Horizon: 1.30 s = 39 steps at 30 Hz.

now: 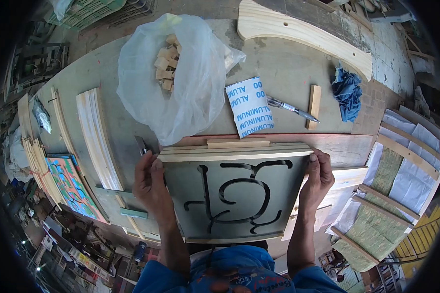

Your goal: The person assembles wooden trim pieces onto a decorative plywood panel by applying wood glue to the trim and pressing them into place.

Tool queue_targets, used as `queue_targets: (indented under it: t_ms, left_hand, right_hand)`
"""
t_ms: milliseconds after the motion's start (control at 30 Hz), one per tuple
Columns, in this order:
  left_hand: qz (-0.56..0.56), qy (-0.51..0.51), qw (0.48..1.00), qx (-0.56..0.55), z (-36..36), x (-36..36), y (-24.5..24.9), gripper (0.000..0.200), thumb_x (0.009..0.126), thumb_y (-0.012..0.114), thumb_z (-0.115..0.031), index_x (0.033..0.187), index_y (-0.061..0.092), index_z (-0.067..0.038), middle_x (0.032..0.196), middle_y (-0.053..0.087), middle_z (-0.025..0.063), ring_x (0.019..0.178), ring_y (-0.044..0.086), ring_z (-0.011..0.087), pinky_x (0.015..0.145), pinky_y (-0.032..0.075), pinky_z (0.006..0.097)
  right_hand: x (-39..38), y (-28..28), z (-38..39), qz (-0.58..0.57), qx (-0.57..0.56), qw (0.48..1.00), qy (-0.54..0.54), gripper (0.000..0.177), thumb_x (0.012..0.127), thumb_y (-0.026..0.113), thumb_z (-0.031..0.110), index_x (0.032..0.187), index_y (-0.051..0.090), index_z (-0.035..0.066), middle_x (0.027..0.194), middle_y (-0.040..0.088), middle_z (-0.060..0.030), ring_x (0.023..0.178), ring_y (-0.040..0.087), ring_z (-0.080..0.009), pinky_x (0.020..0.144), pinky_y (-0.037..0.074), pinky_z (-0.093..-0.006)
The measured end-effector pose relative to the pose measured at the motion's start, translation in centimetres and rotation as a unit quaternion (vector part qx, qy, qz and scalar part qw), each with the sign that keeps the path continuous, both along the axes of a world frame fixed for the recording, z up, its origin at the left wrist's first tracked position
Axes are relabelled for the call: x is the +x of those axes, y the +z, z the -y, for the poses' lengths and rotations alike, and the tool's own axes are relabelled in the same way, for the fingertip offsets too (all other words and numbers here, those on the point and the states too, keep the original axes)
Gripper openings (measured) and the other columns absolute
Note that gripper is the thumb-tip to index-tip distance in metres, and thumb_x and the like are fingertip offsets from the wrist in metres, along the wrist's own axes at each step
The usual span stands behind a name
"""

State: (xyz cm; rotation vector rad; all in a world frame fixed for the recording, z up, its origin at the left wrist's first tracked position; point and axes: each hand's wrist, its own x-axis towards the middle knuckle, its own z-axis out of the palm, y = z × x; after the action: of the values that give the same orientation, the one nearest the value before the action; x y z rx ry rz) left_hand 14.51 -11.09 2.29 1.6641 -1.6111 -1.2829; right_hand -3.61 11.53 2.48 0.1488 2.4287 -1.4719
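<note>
A grey panel [190, 188] with dark curved cut-out shapes lies in front of my body, with pale wooden strips [234, 153] along its far edge. My left hand [150, 183] grips the far left corner, thumb on the wood. At the far right corner, my right hand [318, 179] pinches the ends of the strips. A short wooden piece [238, 143] rests against the middle of the far edge. Close beyond my left hand is a dark tool [141, 145], possibly a cutter, partly hidden.
Beyond the panel are a plastic bag [195, 93] of wooden blocks, a printed paper sheet [250, 107], a pen [293, 109], a wood stick [314, 107] and a blue cloth [347, 93]. Long strips [99, 139] lie left; a slatted frame [391, 185] stands right.
</note>
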Motion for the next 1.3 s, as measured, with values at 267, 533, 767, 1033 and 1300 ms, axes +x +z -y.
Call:
queue_targets:
  t_ms: [267,533,767,1033,1300]
  left_hand:
    - [-0.003,-0.001,1.000,0.005,0.2,0.4,0.0,0.026,0.094,0.064,-0.006,0.119,0.065,0.002,0.101,0.067,0.0066,0.089,0.060,0.0100,0.080,0.049,0.0235]
    - [-0.086,0.000,0.994,0.068,0.8,1.1,0.0,0.028,0.094,0.065,0.001,0.121,0.062,0.002,0.103,0.068,0.0079,0.092,0.062,0.0092,0.080,0.050,0.0215]
    - [-0.090,-0.031,0.995,0.034,0.9,1.8,-0.9,0.030,0.091,0.068,0.004,0.120,0.063,0.001,0.101,0.068,0.0102,0.088,0.064,0.0107,0.078,0.051,0.0224]
    - [-0.074,-0.083,0.992,0.062,1.4,3.6,-0.8,0.026,0.096,0.061,0.000,0.122,0.061,0.002,0.102,0.068,0.0090,0.086,0.060,0.0067,0.072,0.048,0.0197]
    - [-0.068,-0.086,0.994,-0.019,2.6,7.4,-0.4,0.020,0.095,0.053,0.006,0.111,0.064,0.001,0.082,0.061,0.0057,0.066,0.054,0.0067,0.056,0.043,0.0231]
  right_hand:
    - [0.2,-0.9,-0.4,-0.035,0.041,0.999,0.005,0.020,0.098,0.058,0.013,0.105,0.070,-0.001,0.087,0.060,0.0016,0.076,0.045,-0.0059,0.069,0.037,-0.0210]
    - [0.4,-1.2,0.4,-0.060,0.065,0.996,-0.013,0.032,0.099,0.057,0.019,0.119,0.068,-0.003,0.092,0.062,-0.0021,0.072,0.049,-0.0077,0.065,0.040,-0.0232]
    - [0.7,-1.5,0.6,-0.055,0.039,0.997,-0.021,0.030,0.102,0.054,0.020,0.117,0.067,-0.001,0.086,0.064,-0.0024,0.073,0.052,-0.0078,0.066,0.042,-0.0234]
    - [-0.4,-1.6,-1.5,-0.073,-0.007,0.997,-0.034,0.043,0.104,0.046,0.029,0.120,0.064,-0.006,0.089,0.065,-0.0075,0.074,0.054,-0.0111,0.070,0.045,-0.0261]
    - [-1.4,-0.3,-2.8,-0.188,-0.079,0.978,-0.045,0.025,0.099,0.045,0.016,0.081,0.055,0.002,0.075,0.051,-0.0034,0.068,0.044,-0.0130,0.067,0.041,-0.0276]
